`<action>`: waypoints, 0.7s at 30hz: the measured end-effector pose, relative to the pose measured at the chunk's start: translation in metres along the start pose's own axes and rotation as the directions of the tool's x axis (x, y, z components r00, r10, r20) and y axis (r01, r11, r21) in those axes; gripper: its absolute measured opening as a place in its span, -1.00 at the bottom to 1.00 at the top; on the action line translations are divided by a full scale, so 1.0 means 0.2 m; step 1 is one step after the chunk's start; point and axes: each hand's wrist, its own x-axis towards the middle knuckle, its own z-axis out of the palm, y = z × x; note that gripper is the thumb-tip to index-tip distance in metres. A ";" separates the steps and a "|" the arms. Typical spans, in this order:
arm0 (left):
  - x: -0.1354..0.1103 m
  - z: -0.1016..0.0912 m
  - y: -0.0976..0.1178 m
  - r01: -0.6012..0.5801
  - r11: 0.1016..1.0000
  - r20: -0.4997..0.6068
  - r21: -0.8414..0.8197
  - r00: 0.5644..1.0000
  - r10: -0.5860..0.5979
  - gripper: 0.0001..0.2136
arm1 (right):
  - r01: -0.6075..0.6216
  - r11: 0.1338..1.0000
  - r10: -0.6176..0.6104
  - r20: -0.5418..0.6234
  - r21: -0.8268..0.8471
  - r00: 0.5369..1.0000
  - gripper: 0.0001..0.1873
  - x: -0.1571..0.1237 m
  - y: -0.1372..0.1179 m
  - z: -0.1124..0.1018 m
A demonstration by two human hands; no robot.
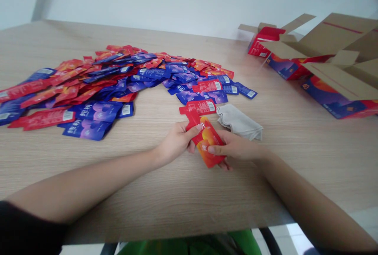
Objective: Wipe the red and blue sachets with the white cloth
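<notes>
The person's left hand and right hand both held one red packet with orange fruit printed on it. The left hand was closed on its upper left side, with the thumb on the front, and the right hand gripped it near the lower right part. The packet was tilted above the table, near its front edge. Just beyond it lay another red packet, and to the right of this a folded grey cloth. A big heap of red and blue packets spread over the left and the middle. On the far right stood cardboard boxes with their flaps open.
</notes>
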 end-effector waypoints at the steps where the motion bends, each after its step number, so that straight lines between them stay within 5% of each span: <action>1: 0.00 0.00 0.00 -0.011 1.000 -0.018 0.000 1.000 0.011 -0.60 | -0.005 1.000 0.004 0.027 0.010 1.000 -0.61 -0.01 0.00 -0.01; 5: 0.00 -0.01 0.01 -0.001 0.998 -0.021 -0.060 1.000 0.000 -0.61 | -0.048 0.998 0.050 0.078 -0.035 0.996 -0.67 -0.04 -0.03 -0.07; 9: 0.00 -0.02 0.02 0.061 0.988 0.061 -0.139 0.997 -0.053 -0.65 | -0.217 0.964 0.249 0.224 -0.157 0.942 -0.70 -0.10 -0.06 -0.09; 11: 0.00 -0.03 0.03 0.103 0.991 0.137 -0.082 0.986 -0.091 -0.65 | -0.244 0.956 0.269 0.149 -0.165 0.952 -0.73 -0.12 -0.08 -0.09; 14: 0.01 -0.04 0.03 0.176 0.980 0.182 -0.090 0.971 -0.157 -0.64 | -0.145 0.978 0.130 -0.101 -0.153 0.986 -0.71 -0.15 -0.09 -0.10; 16: 0.02 -0.05 0.02 0.275 0.947 0.213 -0.166 0.948 -0.238 -0.63 | -0.049 0.987 0.009 -0.250 -0.153 0.968 -0.69 -0.15 -0.09 -0.12; 21: 0.07 -0.12 0.02 0.529 0.778 0.435 -0.338 0.821 -0.369 -0.51 | 0.219 0.933 -0.338 -0.489 -0.286 0.804 -0.73 -0.13 -0.10 -0.12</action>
